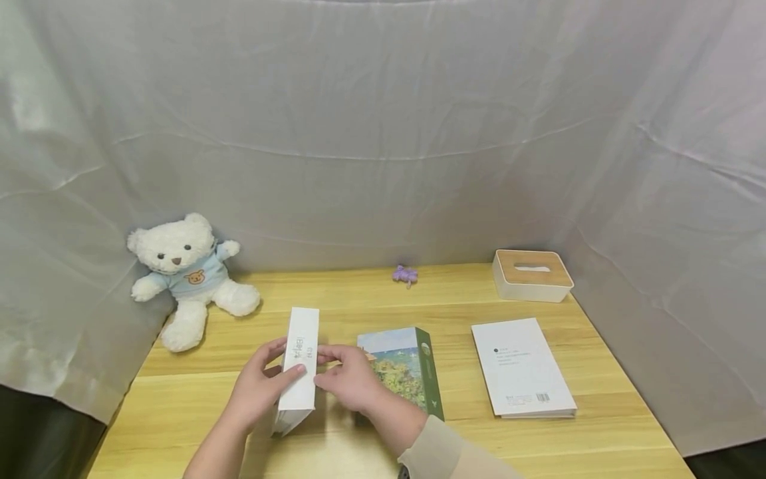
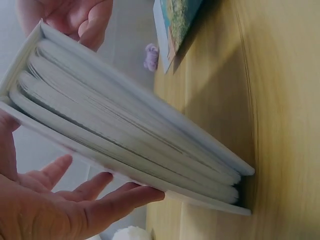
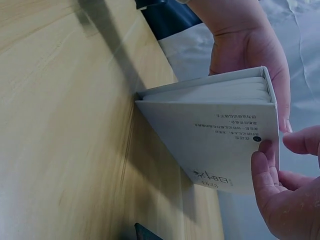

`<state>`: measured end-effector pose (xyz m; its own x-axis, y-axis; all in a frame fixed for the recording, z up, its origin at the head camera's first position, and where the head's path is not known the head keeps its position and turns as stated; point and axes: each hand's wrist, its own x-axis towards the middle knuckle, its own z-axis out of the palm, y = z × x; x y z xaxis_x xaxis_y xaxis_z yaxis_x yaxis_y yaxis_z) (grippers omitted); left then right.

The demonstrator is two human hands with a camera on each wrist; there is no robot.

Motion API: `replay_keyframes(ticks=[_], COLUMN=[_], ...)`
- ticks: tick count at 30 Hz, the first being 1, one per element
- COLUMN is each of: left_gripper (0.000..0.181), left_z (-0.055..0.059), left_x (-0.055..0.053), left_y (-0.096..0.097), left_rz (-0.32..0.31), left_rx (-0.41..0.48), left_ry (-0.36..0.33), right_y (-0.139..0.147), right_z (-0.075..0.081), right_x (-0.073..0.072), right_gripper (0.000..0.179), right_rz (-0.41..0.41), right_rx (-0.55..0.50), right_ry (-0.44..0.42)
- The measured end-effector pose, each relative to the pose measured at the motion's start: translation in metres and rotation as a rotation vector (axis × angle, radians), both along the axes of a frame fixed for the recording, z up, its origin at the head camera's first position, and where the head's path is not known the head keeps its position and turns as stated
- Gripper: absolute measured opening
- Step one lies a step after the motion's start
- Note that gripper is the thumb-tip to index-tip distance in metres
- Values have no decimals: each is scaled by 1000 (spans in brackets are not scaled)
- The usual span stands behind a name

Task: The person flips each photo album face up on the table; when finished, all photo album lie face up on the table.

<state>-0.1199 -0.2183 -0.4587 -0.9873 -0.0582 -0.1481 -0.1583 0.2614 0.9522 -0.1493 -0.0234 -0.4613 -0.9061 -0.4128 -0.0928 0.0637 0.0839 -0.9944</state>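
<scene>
A thick white photo album [image 1: 299, 392] with dark lettering on its spine stands on its long open edge on the wooden table, spine upward. My left hand [image 1: 256, 382] holds it from the left, thumb on the spine and fingers spread along the cover. From the other side my right hand [image 1: 352, 380] grips it near the spine, fingertips on the printed cover [image 3: 225, 135]. The left wrist view shows the page block [image 2: 125, 120] between the two covers. Partly behind my right forearm is a book [image 1: 391, 346] with a seaside garden picture and green spine.
Another white book [image 1: 523, 366] lies flat on the right side of the table. Behind it stands a white tissue box [image 1: 532, 291] with a wooden top. A small purple toy [image 1: 405, 273] is at the back edge, and a white teddy bear [image 1: 197, 283] sits back left.
</scene>
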Motion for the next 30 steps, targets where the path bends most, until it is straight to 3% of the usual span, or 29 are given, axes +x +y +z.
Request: replay_keyframes(ticks=[6, 11, 22, 30], left_gripper=[75, 77, 69, 86], left_z=[3, 5, 15, 20], left_x=[3, 6, 6, 4], left_y=[-1, -4, -6, -3], left_rz=[29, 19, -18, 5], left_rx=[81, 99, -55, -198], left_ry=[-2, -13, 16, 25], right_y=[-1, -3, -1, 0], right_z=[3, 4, 3, 1], right_x=[2, 3, 2, 0], right_gripper=[49, 48, 54, 47], right_rz=[-1, 11, 62, 69], right_rx=[-43, -49, 57, 58], right_ry=[1, 19, 114, 133])
